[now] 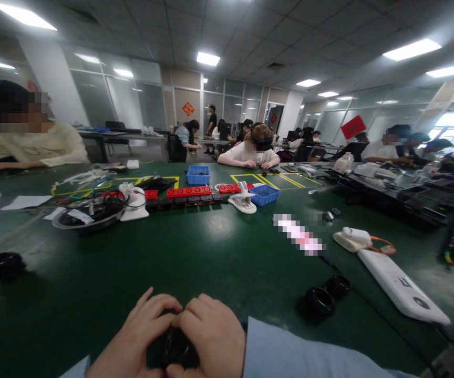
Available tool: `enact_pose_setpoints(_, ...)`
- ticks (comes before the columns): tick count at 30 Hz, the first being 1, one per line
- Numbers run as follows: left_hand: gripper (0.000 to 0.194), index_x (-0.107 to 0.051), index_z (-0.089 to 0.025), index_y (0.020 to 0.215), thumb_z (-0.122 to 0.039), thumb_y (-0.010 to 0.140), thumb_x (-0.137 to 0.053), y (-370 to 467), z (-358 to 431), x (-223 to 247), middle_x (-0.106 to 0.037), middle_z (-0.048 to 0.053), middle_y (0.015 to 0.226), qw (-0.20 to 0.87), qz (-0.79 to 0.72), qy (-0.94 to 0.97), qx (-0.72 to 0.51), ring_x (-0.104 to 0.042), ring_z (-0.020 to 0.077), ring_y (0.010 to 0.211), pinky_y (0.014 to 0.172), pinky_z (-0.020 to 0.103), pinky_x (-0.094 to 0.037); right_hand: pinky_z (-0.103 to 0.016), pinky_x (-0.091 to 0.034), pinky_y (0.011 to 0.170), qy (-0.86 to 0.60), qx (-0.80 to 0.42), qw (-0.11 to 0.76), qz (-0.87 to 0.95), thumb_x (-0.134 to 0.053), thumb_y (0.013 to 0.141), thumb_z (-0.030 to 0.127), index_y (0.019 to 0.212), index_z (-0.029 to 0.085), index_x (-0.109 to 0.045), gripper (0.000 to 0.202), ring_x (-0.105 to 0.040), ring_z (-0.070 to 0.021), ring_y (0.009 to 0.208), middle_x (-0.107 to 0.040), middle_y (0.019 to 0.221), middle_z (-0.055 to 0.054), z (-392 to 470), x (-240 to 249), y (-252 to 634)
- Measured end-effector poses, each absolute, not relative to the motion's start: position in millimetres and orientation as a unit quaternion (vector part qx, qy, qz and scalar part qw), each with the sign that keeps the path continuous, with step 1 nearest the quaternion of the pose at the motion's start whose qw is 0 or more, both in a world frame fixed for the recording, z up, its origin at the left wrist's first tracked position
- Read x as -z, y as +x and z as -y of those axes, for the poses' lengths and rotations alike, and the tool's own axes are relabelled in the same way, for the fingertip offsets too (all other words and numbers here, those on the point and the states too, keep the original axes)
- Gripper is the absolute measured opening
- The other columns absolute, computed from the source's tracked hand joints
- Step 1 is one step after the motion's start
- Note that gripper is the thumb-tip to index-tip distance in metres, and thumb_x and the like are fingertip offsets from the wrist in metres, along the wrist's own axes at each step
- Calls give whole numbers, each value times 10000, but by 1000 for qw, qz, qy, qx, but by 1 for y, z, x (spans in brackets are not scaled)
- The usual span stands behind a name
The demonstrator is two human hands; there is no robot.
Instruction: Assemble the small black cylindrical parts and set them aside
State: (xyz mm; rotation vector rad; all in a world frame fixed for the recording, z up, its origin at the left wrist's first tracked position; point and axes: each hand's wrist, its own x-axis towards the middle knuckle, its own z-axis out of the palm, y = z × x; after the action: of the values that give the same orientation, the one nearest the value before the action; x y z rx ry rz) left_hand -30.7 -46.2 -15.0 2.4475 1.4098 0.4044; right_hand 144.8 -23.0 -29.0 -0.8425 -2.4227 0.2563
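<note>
At the near edge of the green table, my left hand (140, 333) and my right hand (213, 331) are curled together around a glossy black ring-shaped part (178, 347). Both are closed on it from opposite sides, and the fingers hide much of its outline. Two similar black rings, a nearer one (319, 303) and a farther one (338, 285), sit side by side to the right of my hands. Another black ring-shaped piece (1, 266) lies far to the left.
A white power bank (404, 286) with a cable lies at the right, near a blurred-out bright phone-like object (300, 235). Across the middle stand red power strips (189, 193), a metal bowl (89, 223), a white clip stand (243, 199) and blue bins (198, 175). People sit beyond.
</note>
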Motion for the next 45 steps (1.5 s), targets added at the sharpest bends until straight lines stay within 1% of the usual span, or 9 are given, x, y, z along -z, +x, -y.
enact_pose_setpoints(3, 407, -621, -253, 993, -379, 609, -667, -22, 41, 10, -603, 45, 1002, 155, -483, 850, -145, -549, 272, 975, 1020, 593, -202, -308, -376, 609, -327, -102, 281, 896, -543, 644, 615, 852, 197, -522, 468, -467, -191, 706, -544, 791, -41, 24, 28, 146)
enact_pose_setpoints(6, 373, -598, -222, 961, -443, 662, -632, -17, 38, 7, -588, 49, 992, 192, -479, 848, -124, -549, 265, 955, 1031, 584, -188, -316, -374, 634, -336, -123, 276, 892, -493, 695, 653, 894, 195, -519, 500, -474, -191, 732, -547, 839, -42, 26, 21, 148)
enact_pose_setpoints(10, 424, -602, -207, 879, -525, 608, -672, -18, 40, 8, -590, 56, 971, 192, -481, 842, -149, -549, 286, 938, 1018, 596, -204, -315, -371, 664, -337, -146, 265, 892, -522, 713, 631, 945, 186, -527, 502, -478, -192, 774, -552, 891, -42, 29, 14, 149)
enact_pose_setpoints(14, 373, -603, -221, 886, -462, 613, -685, -21, 40, 11, -594, 43, 977, 191, -473, 842, -175, -552, 270, 927, 1006, 553, -268, -311, -366, 676, -333, -165, 262, 891, -545, 713, 610, 976, 198, -528, 490, -469, -187, 794, -544, 909, -32, 29, 11, 152)
enact_pose_setpoints(22, 346, -577, -232, 938, -282, 606, -661, -24, 39, 20, -560, 45, 1028, 199, -466, 846, -167, -513, 274, 1000, 1013, 536, -249, -291, -363, 696, -317, -172, 240, 901, -640, 709, 411, 964, 190, -536, 353, -460, -168, 793, -541, 904, -18, 30, 0, 158)
enact_pose_setpoints(29, 352, -570, -209, 924, -258, 591, -673, -20, 42, 20, -549, 54, 1020, 192, -477, 839, -179, -498, 277, 989, 979, 511, -312, -292, -364, 698, -315, -181, 260, 895, -658, 692, 402, 1013, 200, -528, 400, -466, -173, 787, -549, 902, -21, 30, 2, 156)
enact_pose_setpoints(33, 338, -561, -212, 912, -264, 597, -671, -18, 42, 18, -544, 47, 1006, 181, -479, 838, -190, -494, 267, 972, 992, 510, -284, -295, -365, 699, -310, -179, 260, 897, -662, 691, 413, 1011, 200, -533, 406, -470, -176, 783, -554, 896, -23, 29, 2, 157)
enact_pose_setpoints(37, 312, -557, -205, 882, -230, 589, -660, -15, 41, 13, -527, 46, 973, 201, -468, 840, -185, -497, 254, 939, 932, 476, -358, -298, -371, 711, -299, -190, 245, 902, -660, 707, 368, 1017, 193, -543, 374, -471, -180, 805, -555, 908, -32, 29, -5, 159)
enact_pose_setpoints(45, 508, -584, -207, 938, -421, 512, -759, -11, 46, 5, -536, 36, 964, 189, -490, 827, -199, -512, 247, 937, 1026, 524, -202, -351, -364, 759, -287, -225, 241, 899, -657, 720, 325, 987, 180, -562, 318, -466, -209, 839, -560, 904, -49, 29, -9, 158)
